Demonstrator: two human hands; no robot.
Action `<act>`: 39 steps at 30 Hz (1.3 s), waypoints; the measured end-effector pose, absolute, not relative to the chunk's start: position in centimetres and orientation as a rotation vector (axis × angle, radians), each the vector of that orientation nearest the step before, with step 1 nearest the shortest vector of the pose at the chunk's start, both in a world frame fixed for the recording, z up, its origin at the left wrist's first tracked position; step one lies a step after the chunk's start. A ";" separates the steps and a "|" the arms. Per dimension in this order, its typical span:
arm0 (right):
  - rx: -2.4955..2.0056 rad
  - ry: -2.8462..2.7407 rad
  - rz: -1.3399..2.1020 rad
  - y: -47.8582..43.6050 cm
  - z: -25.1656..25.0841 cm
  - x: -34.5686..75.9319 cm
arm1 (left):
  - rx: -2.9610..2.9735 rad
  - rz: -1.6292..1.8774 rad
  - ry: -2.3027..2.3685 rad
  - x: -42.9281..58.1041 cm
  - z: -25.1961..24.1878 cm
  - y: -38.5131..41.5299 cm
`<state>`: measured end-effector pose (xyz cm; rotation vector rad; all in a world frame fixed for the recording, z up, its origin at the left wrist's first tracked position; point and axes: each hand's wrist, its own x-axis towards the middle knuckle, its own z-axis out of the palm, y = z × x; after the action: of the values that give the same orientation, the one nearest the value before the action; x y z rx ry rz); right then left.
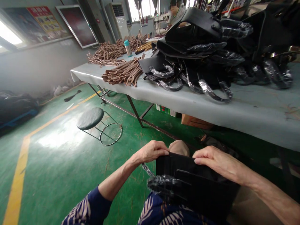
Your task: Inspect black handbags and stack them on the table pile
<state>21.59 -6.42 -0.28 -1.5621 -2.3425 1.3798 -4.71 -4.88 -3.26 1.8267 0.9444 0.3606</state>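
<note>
A black handbag (199, 187) lies on my lap, its handle wrapped in clear plastic film (161, 182). My left hand (151, 151) grips the bag's top left corner with fingers curled over the edge. My right hand (217, 161) rests on the bag's top edge at the right, fingers pressed together along it. Both hands are closed on the bag.
A long grey table (257, 112) carries a heap of black handbags (206, 47) with wrapped handles, bundles of brown leather straps (124, 73) and a teal bottle (127, 47). A round stool (90, 118) stands on the green floor. A person sits at the far end. Cardboard boxes (195, 121) sit under the table.
</note>
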 end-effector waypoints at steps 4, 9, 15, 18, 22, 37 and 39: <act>-1.541 -2.344 1.378 -6.2 -0.6 21.7 | 1.645 0.439 0.954 -5.3 -3.6 -5.9; -1.514 -2.402 1.363 -6.1 -0.6 21.5 | 1.455 0.546 1.005 -5.5 -4.0 -6.6; -1.572 -2.465 1.136 -6.7 -0.3 21.0 | 1.344 0.644 1.062 -4.8 -5.0 -7.0; -1.562 -2.520 0.977 -7.1 0.4 19.4 | 1.469 0.662 1.104 -4.1 -4.5 -7.3; -1.432 -2.620 0.977 -7.2 1.1 16.5 | 1.668 0.676 1.157 -3.0 -3.3 -8.0; -1.412 -2.432 1.303 -5.9 0.6 16.2 | 1.701 0.627 1.173 -1.9 -2.1 -7.5; -1.378 -2.372 1.410 -5.8 1.0 16.8 | 1.765 0.598 1.127 -1.1 -0.7 -7.1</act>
<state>16.79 -5.78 0.98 -1.3784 -2.3724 1.4096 -1.05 -7.08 -0.70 1.7652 1.1271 0.5981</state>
